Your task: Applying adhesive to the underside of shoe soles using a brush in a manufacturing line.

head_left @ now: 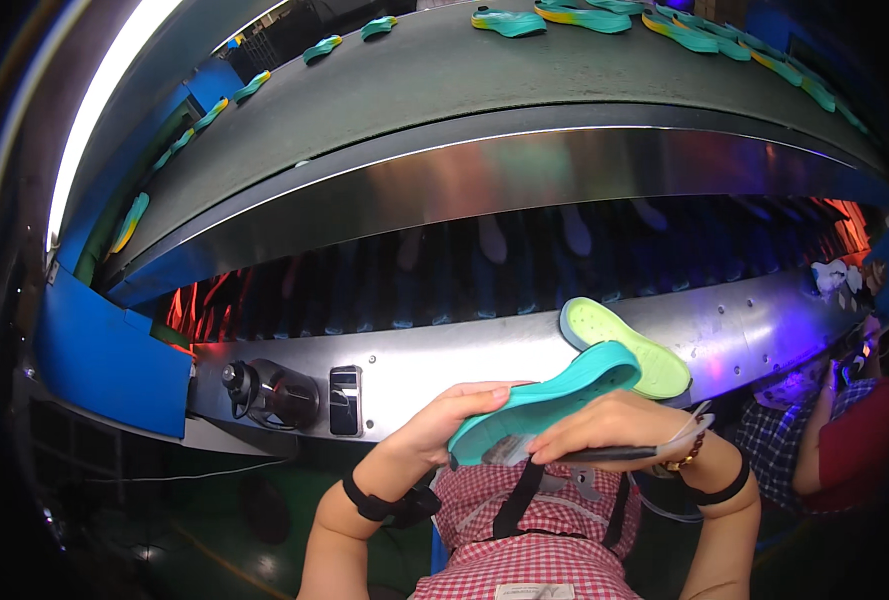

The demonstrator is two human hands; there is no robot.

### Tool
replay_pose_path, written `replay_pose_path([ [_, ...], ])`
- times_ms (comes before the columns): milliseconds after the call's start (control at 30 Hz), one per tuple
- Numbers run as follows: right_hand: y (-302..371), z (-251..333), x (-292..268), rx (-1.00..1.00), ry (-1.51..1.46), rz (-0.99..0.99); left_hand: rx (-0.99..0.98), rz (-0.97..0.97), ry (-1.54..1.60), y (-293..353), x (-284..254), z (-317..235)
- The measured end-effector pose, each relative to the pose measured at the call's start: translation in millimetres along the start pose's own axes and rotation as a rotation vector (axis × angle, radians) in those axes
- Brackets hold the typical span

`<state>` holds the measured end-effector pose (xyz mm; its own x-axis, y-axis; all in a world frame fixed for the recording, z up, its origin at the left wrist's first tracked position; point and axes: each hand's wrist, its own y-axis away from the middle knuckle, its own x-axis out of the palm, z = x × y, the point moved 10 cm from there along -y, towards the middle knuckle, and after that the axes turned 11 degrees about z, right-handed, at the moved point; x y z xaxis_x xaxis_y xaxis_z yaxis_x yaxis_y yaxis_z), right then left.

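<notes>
My left hand holds a teal shoe sole by its near end, tilted up to the right. My right hand grips a thin dark brush whose bristled tip rests against the underside of the teal sole. A yellow-green sole lies just behind the teal one, on the metal ledge of the machine.
A long conveyor machine curves across in front, with several teal and yellow soles riding its upper grey belt. A round knob and a switch sit on the ledge. Another person in a plaid shirt works at the right.
</notes>
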<state>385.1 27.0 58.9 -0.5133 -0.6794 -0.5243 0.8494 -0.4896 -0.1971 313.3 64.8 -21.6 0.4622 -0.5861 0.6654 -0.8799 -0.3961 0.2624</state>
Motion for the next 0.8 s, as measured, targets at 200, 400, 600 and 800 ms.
replay_pose_path([
  [200,8.9,-5.4,11.3,0.145,-0.017,0.171,-0.009,-0.088,-0.055,11.5,-22.6,6.0],
  [400,20.0,-31.3,6.2,0.224,0.176,0.12,-0.013,-0.162,-0.16,14.3,-29.1,0.8],
  [600,11.3,-31.7,-9.8,0.203,-0.386,-0.297,0.174,-0.06,0.304,-4.0,-23.6,8.7],
  [800,27.0,-71.4,-2.6,0.266,-0.303,-0.612,0.248,-0.044,0.414,-12.5,-43.7,30.8],
])
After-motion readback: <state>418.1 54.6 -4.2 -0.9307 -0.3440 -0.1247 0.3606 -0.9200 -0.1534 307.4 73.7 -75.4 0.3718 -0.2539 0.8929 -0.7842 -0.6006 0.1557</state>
